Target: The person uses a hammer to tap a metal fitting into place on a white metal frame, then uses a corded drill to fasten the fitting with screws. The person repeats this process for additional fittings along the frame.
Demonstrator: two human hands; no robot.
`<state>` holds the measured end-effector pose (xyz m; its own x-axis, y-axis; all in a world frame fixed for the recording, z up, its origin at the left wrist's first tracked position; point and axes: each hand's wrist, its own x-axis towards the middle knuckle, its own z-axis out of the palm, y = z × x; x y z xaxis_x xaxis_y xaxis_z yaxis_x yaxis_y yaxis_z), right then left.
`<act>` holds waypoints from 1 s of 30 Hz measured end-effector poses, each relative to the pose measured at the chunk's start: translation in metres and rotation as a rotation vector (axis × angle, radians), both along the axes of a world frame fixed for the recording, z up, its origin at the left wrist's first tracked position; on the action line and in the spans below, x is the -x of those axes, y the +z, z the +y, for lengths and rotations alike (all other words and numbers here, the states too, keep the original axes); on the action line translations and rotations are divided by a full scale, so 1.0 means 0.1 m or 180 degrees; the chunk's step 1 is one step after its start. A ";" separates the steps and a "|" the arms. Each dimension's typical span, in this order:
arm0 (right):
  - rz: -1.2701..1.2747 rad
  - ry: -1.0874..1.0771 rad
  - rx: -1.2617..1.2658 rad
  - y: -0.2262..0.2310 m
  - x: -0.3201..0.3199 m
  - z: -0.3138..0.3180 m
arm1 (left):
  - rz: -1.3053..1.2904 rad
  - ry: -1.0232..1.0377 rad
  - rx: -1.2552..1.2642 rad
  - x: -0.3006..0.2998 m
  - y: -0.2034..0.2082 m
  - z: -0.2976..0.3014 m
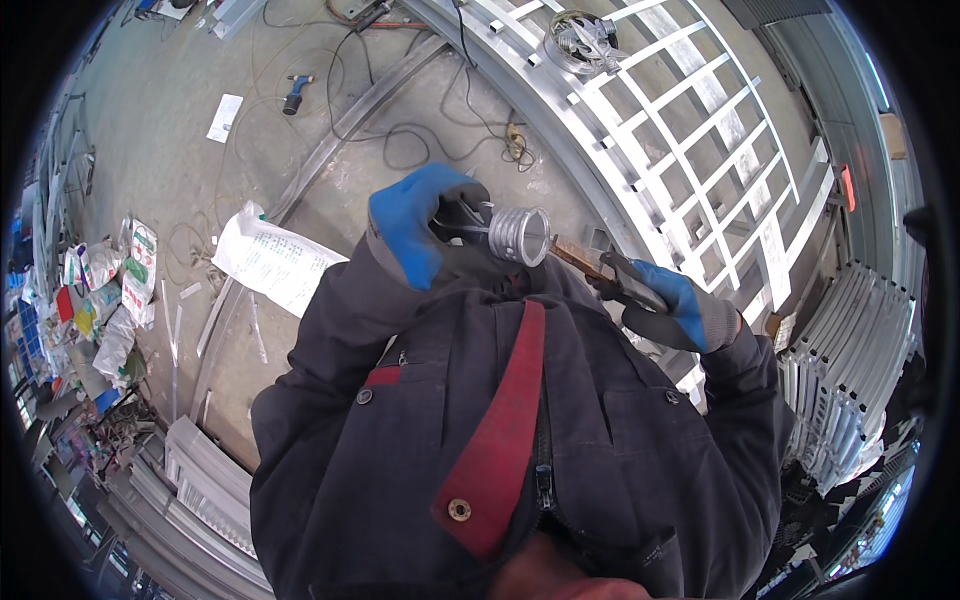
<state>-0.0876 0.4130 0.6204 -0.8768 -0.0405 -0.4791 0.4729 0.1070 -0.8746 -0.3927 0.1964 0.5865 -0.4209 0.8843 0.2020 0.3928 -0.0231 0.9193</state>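
Silvery ribbed cylinder (506, 236), axis crosswise, seemingly rightward-facing

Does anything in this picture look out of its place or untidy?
Yes: a blue power tool lies loose on the floor near a white sheet, where someone might trip, and crumpled bags sprawl in a jumbled heap at far left.

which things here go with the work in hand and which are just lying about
In use, apparently:
ribbed silvery cylinder, in the left hand
rusty-ended tool, in the right hand

Lying about, seemingly:
blue drill
small white sheet
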 end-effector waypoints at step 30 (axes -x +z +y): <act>0.0007 -0.0075 0.0158 0.01 -0.07 -0.12 | 0.0991 0.0070 -0.0952 0.02 -0.18 0.04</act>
